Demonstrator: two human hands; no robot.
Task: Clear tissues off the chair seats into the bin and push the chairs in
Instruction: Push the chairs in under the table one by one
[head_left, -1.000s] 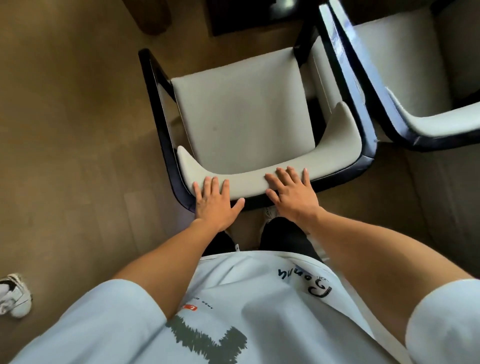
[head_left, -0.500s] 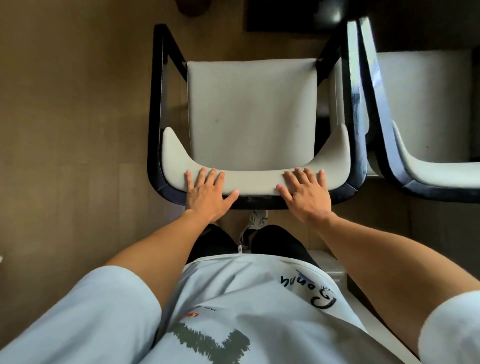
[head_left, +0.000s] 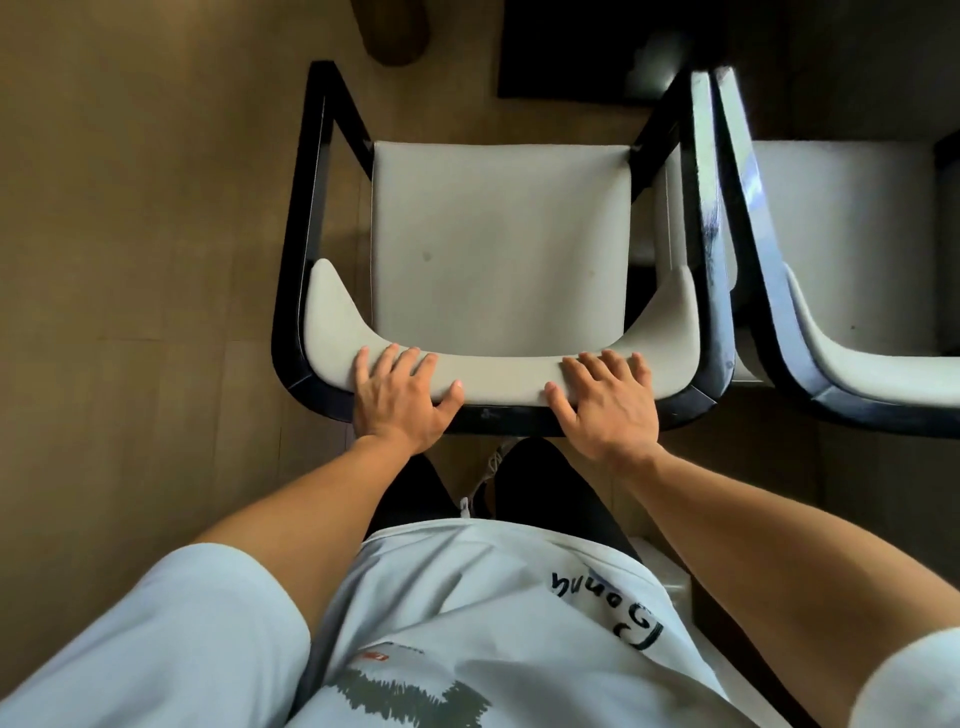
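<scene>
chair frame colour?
Glossy black chair frame, around a pale grey-beige seat; clearest in the head view.

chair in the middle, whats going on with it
A person stands behind the chair, left hand and right hand laid flat, fingers straight, on its padded backrest, apparently pushing it in. Its seat shows no tissues. A second chair stands close on the right.

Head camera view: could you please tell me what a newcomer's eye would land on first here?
First, the two hands: the left hand and right hand lie flat with spread fingers on the padded backrest of a black-framed armchair at centre. Next, its pale seat, bare of tissues. A second matching chair stands close beside it at the right edge.
</scene>
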